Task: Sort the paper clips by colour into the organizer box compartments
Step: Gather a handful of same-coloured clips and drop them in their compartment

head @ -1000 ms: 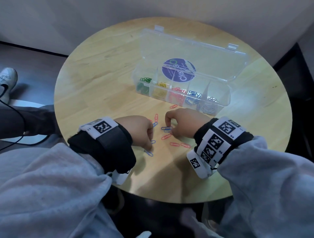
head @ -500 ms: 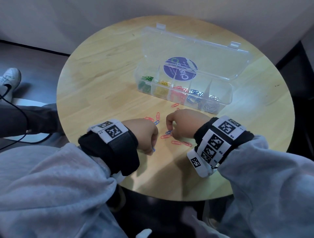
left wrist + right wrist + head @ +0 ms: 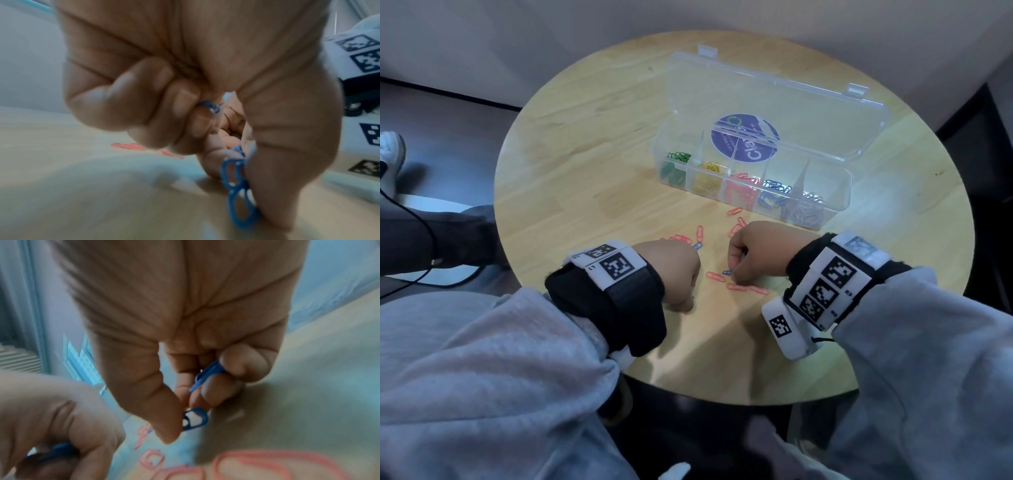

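Down at six o'clock on the table (image 3: 585, 178), both hands are working the last loose pile. My left hand (image 3: 674, 274) is sliding in toward the right one. A second ago blue ones were lying in the open gap between the hands. Now that gap is holding almost only red clips (image 3: 736, 286). The left wrist view is showing why: thumb and curled fingers are pinching a small bunch of blue clips (image 3: 238, 186). My right hand (image 3: 756, 253) is pinching a blue clip (image 3: 194, 418) between thumb and forefinger right at the tabletop. It is keeping a second blue clip (image 3: 209, 371) tucked between two fingers.

I'm reading that as blue nearly gathered. One loose blue clip (image 3: 698, 245) is lying at the left hand's twelve o'clock edge. Next would be the trip to the blue compartment (image 3: 770, 198), fourth from the left and already holding blue.

The organizer box (image 3: 839, 192) is sitting at one o'clock. Green, yellow, red, blue and silver are filling it left to right. Its clear lid (image 3: 808, 102), bearing a purple round sticker (image 3: 744, 137), is standing open behind it.

The round, pale wooden tabletop is catching soft glare. A light wall (image 3: 551, 34) is running behind it at twelve. At nine o'clock, over dark floor (image 3: 448, 120), a white shoe (image 3: 390, 154) and a black cable (image 3: 424, 233) are showing.
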